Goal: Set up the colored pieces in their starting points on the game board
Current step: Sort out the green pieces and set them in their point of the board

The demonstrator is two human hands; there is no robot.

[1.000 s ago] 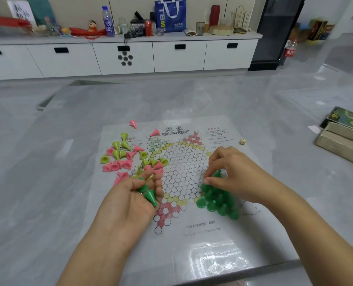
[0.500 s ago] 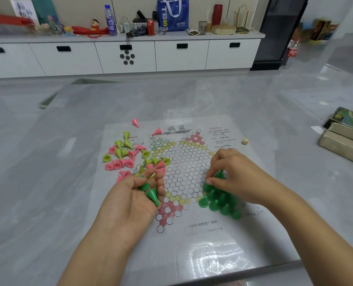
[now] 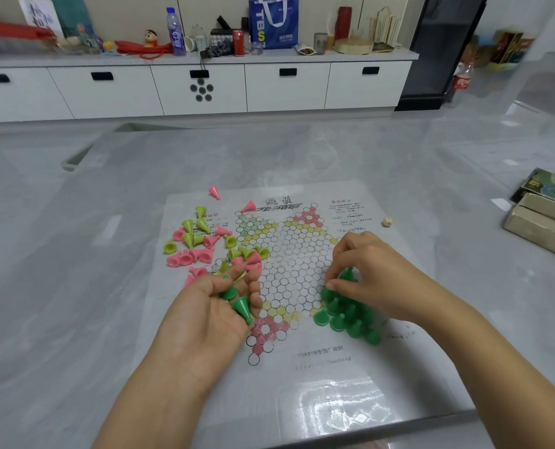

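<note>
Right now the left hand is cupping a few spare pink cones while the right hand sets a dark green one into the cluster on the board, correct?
Not quite. In the head view, the cones cupped in the left hand are dark green, not pink. The right hand does pinch a dark green piece at the green cluster.

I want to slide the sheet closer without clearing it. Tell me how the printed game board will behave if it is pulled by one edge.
The game board looks like a thin glossy sheet, so it would probably flex rather than move stiffly. It should slide easily on the smooth table. The upright green pieces may well tip.
</note>
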